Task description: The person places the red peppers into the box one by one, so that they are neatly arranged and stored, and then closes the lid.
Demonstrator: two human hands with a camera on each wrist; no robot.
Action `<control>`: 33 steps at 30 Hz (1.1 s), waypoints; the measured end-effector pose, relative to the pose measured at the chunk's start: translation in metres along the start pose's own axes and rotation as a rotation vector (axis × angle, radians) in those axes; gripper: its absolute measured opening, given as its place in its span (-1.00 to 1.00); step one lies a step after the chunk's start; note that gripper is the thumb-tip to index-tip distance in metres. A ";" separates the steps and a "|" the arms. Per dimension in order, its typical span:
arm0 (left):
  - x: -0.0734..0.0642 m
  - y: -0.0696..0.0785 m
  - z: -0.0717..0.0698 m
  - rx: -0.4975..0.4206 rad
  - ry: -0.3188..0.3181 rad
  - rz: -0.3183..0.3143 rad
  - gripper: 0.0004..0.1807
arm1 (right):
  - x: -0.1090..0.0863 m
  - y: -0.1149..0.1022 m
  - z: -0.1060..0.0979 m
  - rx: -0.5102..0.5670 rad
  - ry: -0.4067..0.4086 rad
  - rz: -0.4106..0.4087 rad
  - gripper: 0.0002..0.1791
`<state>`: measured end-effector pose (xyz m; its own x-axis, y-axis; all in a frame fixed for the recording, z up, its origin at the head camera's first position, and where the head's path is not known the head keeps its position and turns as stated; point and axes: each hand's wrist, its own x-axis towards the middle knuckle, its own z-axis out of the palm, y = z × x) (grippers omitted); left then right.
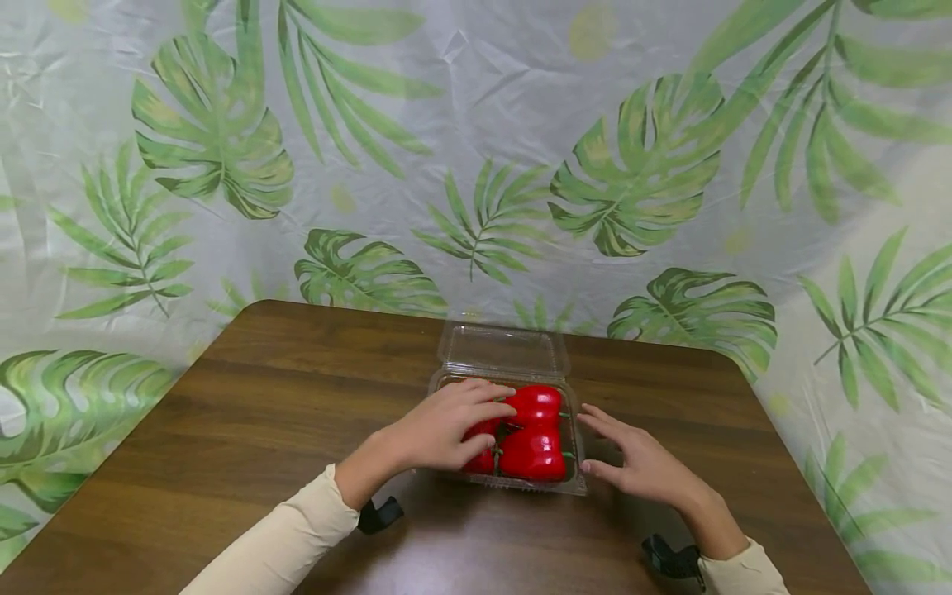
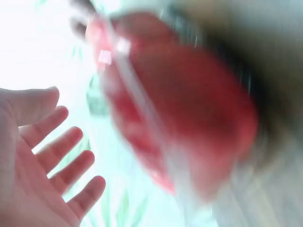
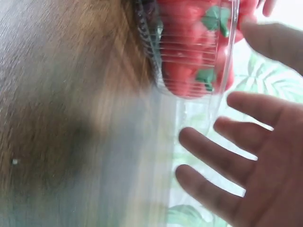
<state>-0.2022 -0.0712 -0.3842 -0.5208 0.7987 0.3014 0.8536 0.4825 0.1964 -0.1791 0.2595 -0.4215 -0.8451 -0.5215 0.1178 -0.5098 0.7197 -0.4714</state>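
Observation:
A clear plastic clamshell box with its lid tipped back sits on the table, holding several red bell peppers with green stems. Over the left part of the box is my left hand, fingers spread above the peppers and hiding some of them. My right hand is just off the box's right side, fingers apart and nothing in them. The right wrist view shows the box wall with peppers beside the spread fingers. In the left wrist view the peppers are blurred, apart from the fingers.
The brown wooden table has rounded far corners. Behind it hangs a pale cloth printed with green leaves, close to the table's back edge and the box lid. Black straps are worn at both wrists.

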 end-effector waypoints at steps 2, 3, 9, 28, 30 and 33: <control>-0.004 -0.013 -0.010 -0.054 0.058 -0.059 -0.58 | 0.001 0.003 -0.001 -0.001 0.066 0.010 -0.34; -0.006 -0.019 -0.014 -0.074 0.087 -0.089 -0.59 | 0.002 0.004 -0.001 0.009 0.097 0.020 -0.38; -0.020 -0.055 -0.028 -0.164 0.184 -0.269 -0.63 | 0.011 0.014 -0.004 0.063 0.267 0.133 -0.67; -0.002 -0.126 -0.007 -0.493 0.156 -0.757 -0.59 | 0.079 0.064 -0.019 0.424 -0.001 0.366 -0.44; 0.001 -0.131 -0.004 -0.565 0.146 -0.794 -0.57 | 0.085 0.068 -0.020 0.458 -0.022 0.378 -0.41; 0.006 -0.138 0.004 -0.704 0.132 -0.848 -0.54 | 0.095 0.070 -0.020 0.534 -0.024 0.402 -0.36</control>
<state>-0.3232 -0.1318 -0.4129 -0.9659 0.2416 -0.0934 0.0442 0.5091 0.8596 -0.2979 0.2695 -0.4263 -0.9458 -0.2744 -0.1737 -0.0012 0.5378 -0.8431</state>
